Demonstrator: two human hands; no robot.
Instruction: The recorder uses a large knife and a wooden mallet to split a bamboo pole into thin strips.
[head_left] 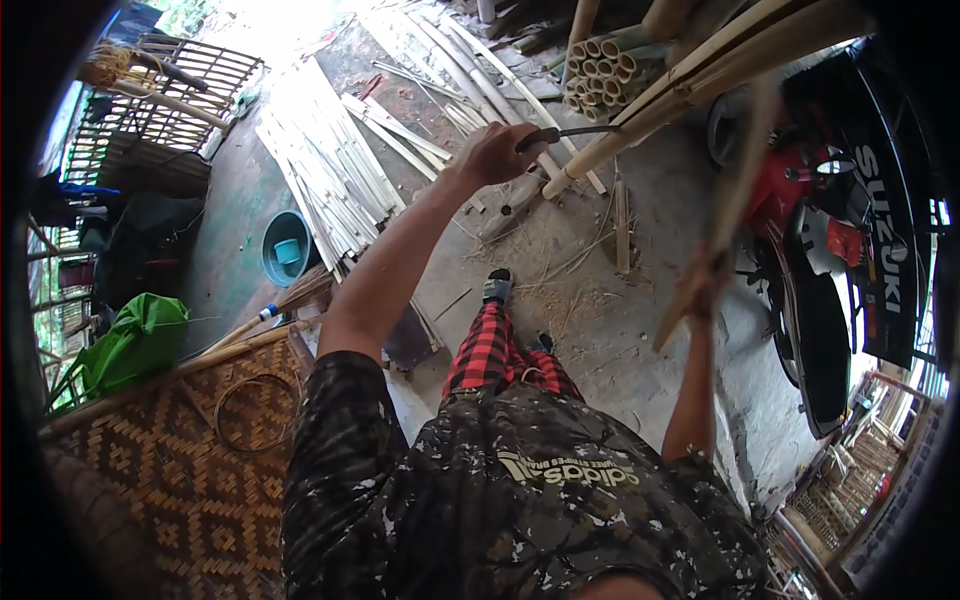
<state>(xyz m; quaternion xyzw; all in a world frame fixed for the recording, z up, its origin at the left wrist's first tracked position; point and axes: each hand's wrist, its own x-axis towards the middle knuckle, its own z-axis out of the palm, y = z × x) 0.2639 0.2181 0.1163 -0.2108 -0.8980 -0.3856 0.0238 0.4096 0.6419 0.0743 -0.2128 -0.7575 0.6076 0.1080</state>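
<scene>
In front of me, my left hand [493, 157] is closed around the dark handle of a knife [585, 131]. Its blade lies against a long bamboo pole [650, 122], at a dark split running along it. The pole slants from the floor area up toward the upper right. At the right, my right hand [705, 283] is closed on a long pale bamboo strip [738, 200], smeared by motion. That strip reaches up past the pole, and its lower end points down toward the floor. The exact contact of the blade with the split is too small to make out.
Split bamboo slats [330, 160] lie in a pile ahead left, near a teal bucket [270, 250]. Bamboo tubes [605, 72] are stacked beyond the pole. A red motorcycle [765, 205] stands at right. A woven bamboo panel [190, 490] is at left, beneath a green bag [140, 340].
</scene>
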